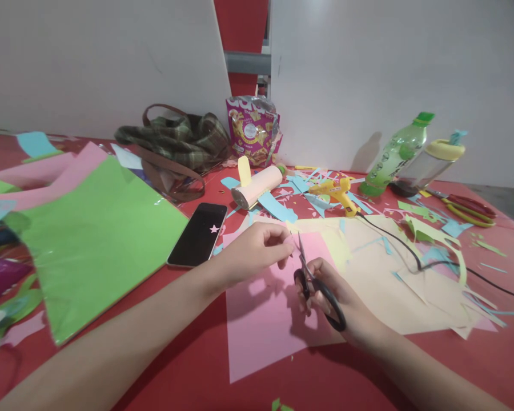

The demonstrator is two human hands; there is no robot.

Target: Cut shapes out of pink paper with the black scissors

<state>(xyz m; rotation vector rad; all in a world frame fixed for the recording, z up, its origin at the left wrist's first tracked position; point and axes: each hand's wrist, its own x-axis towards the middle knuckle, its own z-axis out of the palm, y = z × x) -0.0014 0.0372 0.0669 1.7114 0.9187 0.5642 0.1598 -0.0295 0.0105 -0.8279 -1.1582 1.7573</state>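
Observation:
My right hand (pixel 338 297) grips black-handled scissors (pixel 314 282), blades pointing up and slightly apart. My left hand (pixel 252 248) pinches a small pink paper piece (pixel 289 242) right at the blade tips. Both hands hover over a pink paper sheet (pixel 265 331) lying on the red table (pixel 188 365). A cream paper sheet (pixel 381 268) lies just right of the pink one.
A black phone (pixel 198 234) lies left of my left hand, beside a stack of green paper (pixel 94 240). A yellow glue gun (pixel 338 194) with black cord (pixel 415 257), paper roll (pixel 257 185), snack bag (pixel 251 128), plaid bag (pixel 175 142), green bottle (pixel 394 154), red-handled scissors (pixel 469 208) and scraps lie beyond.

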